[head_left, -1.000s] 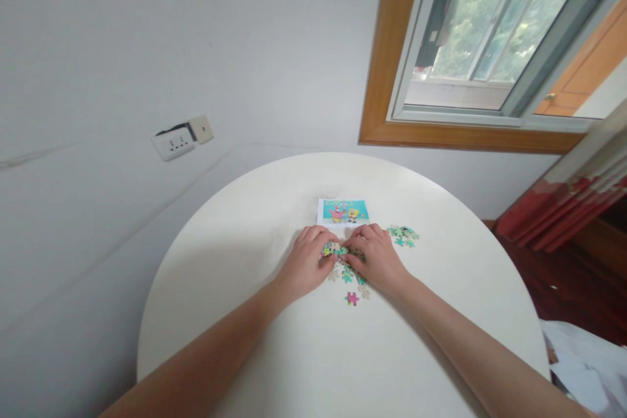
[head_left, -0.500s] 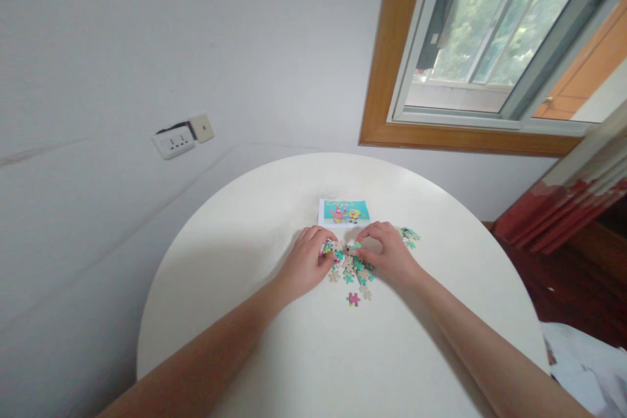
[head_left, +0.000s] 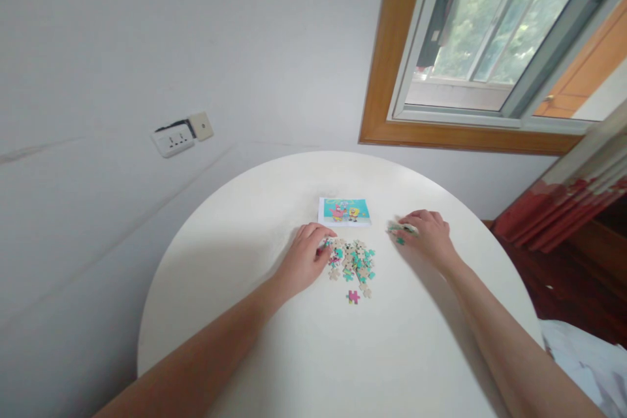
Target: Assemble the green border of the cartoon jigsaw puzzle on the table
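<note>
My left hand (head_left: 306, 253) rests at the left edge of a loose pile of jigsaw puzzle pieces (head_left: 361, 260). Its thumb and fingers are curved and apart, with a few pieces near the gap. To the right of the pile, my right hand (head_left: 430, 238) has its fingers closed around a small cluster of puzzle pieces (head_left: 400, 230), mostly greenish; the hand partly hides them. A pink puzzle piece (head_left: 353, 297) lies on its own just in front of the pile. Behind the pile is a flat picture card (head_left: 347, 210) with cartoon figures on teal.
The round white table (head_left: 235, 235) stands against a wall with a power socket (head_left: 174, 139). A wood-framed window (head_left: 470, 135) is at the upper right, beside a red and cream curtain (head_left: 543, 215). Something white (head_left: 585, 359) lies beyond the table's right edge.
My right hand has moved right, away from the pile to the small cluster, which has shifted slightly left. The pile is more exposed. My left hand has barely moved.
</note>
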Demonstrator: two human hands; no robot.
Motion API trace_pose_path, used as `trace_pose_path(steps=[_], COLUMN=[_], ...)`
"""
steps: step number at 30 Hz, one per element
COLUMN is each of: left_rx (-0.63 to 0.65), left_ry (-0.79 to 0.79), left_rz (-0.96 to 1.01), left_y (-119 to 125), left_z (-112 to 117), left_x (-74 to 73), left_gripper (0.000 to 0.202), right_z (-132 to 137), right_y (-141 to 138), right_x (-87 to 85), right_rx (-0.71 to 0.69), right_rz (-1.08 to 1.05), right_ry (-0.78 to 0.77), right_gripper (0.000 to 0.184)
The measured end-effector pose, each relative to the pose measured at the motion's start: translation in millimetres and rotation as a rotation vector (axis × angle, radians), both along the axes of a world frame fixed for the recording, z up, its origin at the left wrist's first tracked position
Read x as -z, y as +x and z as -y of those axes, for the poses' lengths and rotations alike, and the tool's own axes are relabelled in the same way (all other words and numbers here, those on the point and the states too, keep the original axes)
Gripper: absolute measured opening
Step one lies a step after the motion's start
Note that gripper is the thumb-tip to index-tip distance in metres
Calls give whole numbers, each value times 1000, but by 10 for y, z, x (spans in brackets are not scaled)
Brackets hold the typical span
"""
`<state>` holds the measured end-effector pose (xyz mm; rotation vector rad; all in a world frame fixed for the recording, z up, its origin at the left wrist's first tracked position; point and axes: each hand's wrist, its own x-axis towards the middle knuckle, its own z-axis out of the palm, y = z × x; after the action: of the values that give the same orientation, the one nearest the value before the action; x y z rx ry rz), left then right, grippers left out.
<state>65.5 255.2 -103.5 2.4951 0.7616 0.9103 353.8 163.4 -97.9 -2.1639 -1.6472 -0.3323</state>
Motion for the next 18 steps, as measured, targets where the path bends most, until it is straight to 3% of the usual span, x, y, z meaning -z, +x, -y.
trace_pose_path(steps=[6,8,12,18], left_rx=[64,100,147,125], left_ry=[67,109,134,104], left_rz=[-95,-160,-253,-190], left_y=[-1,-8,-20,-22], left_z=[31,48,74,80], left_x=[-25,-22,-25,-82], left_gripper=[34,39,44,29], right_z=[-25,-10,27,37], right_y=[-506,-651,-760,-735], right_x=[-85,-107,-152,-157], right_rx=[-385,-457,-527,-556], right_rz=[-40,-40,-72,-122], right_ry=[-67,-109,-142,-118], right_gripper=[21,26,30,27])
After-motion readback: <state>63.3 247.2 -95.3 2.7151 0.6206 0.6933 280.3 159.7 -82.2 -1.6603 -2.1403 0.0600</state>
